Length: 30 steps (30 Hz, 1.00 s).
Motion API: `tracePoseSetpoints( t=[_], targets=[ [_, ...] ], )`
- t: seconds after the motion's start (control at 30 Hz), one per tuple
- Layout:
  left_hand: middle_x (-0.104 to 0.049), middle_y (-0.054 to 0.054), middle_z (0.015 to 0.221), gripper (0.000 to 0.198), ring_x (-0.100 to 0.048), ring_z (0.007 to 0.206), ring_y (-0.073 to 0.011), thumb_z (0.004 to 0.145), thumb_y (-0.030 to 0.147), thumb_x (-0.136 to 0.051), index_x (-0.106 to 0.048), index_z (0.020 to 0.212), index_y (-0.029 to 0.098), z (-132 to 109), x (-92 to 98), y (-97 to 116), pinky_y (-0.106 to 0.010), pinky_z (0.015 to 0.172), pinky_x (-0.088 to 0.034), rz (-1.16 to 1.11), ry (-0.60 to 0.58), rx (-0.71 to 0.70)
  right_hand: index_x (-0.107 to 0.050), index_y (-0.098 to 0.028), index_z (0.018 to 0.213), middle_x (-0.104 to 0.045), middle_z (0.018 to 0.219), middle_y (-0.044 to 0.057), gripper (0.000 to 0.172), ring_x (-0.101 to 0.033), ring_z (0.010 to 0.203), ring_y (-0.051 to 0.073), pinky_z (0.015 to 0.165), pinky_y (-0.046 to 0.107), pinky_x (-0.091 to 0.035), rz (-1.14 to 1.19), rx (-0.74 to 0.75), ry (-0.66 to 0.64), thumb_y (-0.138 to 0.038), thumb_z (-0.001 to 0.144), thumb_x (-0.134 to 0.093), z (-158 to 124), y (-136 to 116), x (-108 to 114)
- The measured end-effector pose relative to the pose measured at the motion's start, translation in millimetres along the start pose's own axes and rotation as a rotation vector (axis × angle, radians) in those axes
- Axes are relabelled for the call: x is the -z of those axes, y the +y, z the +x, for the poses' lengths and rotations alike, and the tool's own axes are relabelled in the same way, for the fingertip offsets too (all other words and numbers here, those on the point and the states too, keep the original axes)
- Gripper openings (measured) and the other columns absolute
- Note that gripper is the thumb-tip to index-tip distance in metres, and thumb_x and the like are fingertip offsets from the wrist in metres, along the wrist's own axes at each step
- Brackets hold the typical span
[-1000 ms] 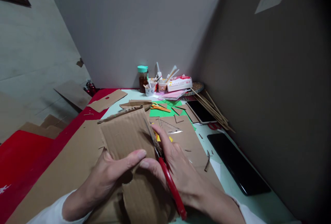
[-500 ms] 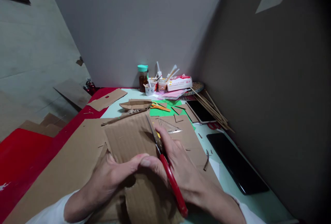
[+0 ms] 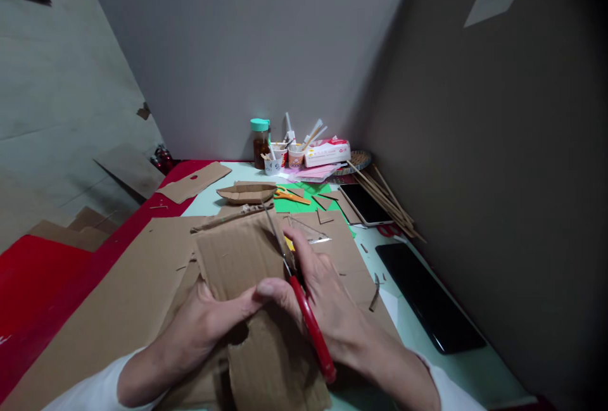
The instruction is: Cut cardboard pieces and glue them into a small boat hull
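Observation:
A bent piece of corrugated cardboard [image 3: 242, 249] is held up in front of me, with a ragged notch on its lower part. My left hand [image 3: 204, 322] grips its left side, thumb pressed over the front. In my right hand [image 3: 327, 290] is a pair of scissors [image 3: 311, 328] with red handles. Their blades lie along the cardboard's right edge, pointing away from me. The right thumb presses on the cardboard beside the left thumb. Fingers behind the cardboard are hidden.
Beneath lies a large cardboard sheet [image 3: 114, 284]. Beyond are a cardboard boat shape [image 3: 247, 193], orange scissors [image 3: 292, 195] and a clear set square [image 3: 308, 231]. A tablet [image 3: 365, 204], a black phone-like slab [image 3: 427, 297] and wooden sticks [image 3: 387, 199] lie right. Cups [image 3: 297, 158] and a lidded jar [image 3: 260, 145] stand behind.
The scissors have tilted slightly, and their handle has moved a little up and left. The cardboard's top edge sits slightly lower. Both hands keep their hold.

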<state>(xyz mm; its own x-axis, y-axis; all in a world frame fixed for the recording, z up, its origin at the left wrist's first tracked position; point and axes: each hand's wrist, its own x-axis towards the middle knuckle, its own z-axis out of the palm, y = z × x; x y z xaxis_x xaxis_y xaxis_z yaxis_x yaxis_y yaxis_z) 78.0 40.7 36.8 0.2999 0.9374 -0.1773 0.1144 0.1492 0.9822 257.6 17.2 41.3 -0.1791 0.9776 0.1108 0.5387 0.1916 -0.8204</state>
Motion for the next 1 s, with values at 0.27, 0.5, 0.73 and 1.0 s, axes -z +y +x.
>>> tracePoseSetpoints(
  t=[0.27,0.5,0.73,1.0],
  targets=[
    [-0.082,-0.007,0.094,0.039,-0.075,0.086,-0.0298,0.068,0.051,-0.082,-0.080,0.095,0.022,-0.9,-4.9,-0.7,-0.032,0.069,-0.061,-0.010,0.032,0.021,-0.055,-0.021,0.127,-0.067,0.100,0.010,0.047,-0.062,0.095,0.030,0.084,0.043,-0.050,-0.058,-0.056,-0.032,-0.057,0.100,-0.042,-3.3,-6.7,3.2],
    [-0.078,-0.002,0.079,0.033,-0.068,0.064,-0.0192,0.072,0.047,-0.080,-0.079,0.095,0.024,-0.2,-3.6,-6.8,-0.022,0.051,-0.053,0.029,0.001,0.019,-0.038,-0.029,0.145,-0.064,0.122,0.008,0.061,-0.060,0.109,0.030,0.090,0.044,-0.049,0.047,0.022,0.037,-0.057,0.095,-0.056,1.8,5.1,-1.8],
    [-0.080,-0.002,0.086,0.032,-0.071,0.072,-0.0210,0.073,0.044,-0.081,-0.078,0.100,0.027,-3.6,-6.9,-6.0,-0.021,0.053,-0.053,0.032,0.008,0.014,-0.047,-0.025,0.135,-0.063,0.114,0.009,0.050,-0.058,0.105,0.030,0.088,0.046,-0.046,-0.021,-0.027,-0.017,-0.060,0.099,-0.045,-2.8,2.2,1.5],
    [-0.079,-0.002,0.083,0.028,-0.074,0.086,-0.0263,0.073,0.042,-0.079,-0.077,0.096,0.026,-6.2,-15.9,-0.8,-0.028,0.069,-0.059,0.009,0.011,0.016,-0.051,-0.028,0.129,-0.065,0.101,0.003,0.051,-0.058,0.090,0.026,0.080,0.039,-0.043,0.041,-0.017,0.104,-0.060,0.091,-0.060,5.7,2.5,-1.7]
  ],
)
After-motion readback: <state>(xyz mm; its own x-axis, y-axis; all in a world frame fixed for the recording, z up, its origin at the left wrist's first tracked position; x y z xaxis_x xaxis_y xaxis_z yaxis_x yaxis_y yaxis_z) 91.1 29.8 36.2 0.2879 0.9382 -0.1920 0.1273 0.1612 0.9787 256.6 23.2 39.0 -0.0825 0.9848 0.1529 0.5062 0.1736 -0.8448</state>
